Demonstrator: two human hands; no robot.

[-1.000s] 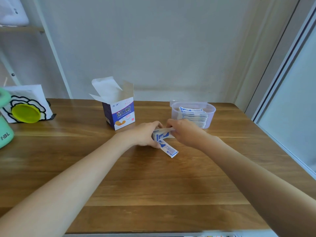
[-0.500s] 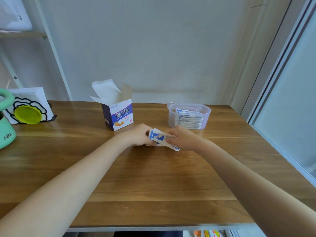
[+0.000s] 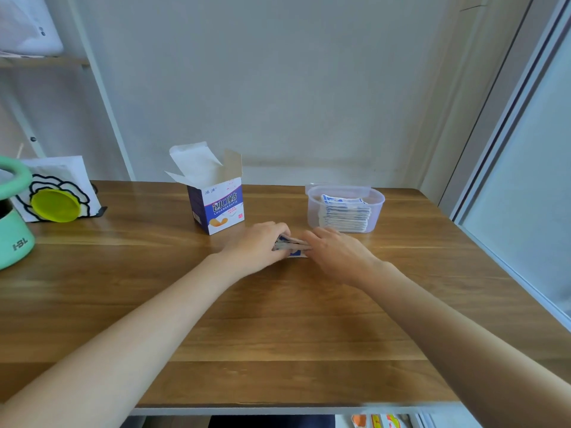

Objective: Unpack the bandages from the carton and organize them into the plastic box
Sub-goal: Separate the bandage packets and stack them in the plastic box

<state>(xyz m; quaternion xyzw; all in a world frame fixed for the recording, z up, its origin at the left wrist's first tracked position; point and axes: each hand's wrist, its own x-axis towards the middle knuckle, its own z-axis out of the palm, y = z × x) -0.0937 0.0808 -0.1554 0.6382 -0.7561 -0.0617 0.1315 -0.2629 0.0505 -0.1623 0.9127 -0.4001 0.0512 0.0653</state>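
A small stack of blue-and-white bandage packets [image 3: 292, 246] lies low on the wooden table [image 3: 278, 335] between my hands. My left hand [image 3: 258, 246] grips its left end and my right hand [image 3: 335, 253] grips its right end. The open blue-and-white carton [image 3: 216, 205] stands upright just behind my left hand, its flaps up. The clear plastic box [image 3: 346, 208] sits behind my right hand with a stack of bandages [image 3: 344, 213] inside. Most of the packets between my hands are hidden by my fingers.
At the far left stand a mint green container [image 3: 12, 223] and a white holder with a yellow-green disc [image 3: 55, 205]. A wall runs behind the table and a sliding door frame [image 3: 506, 143] borders its right edge.
The loose packets that fanned out between my hands are now squared into one tight stack, and both hands have closed in on it near the tabletop.
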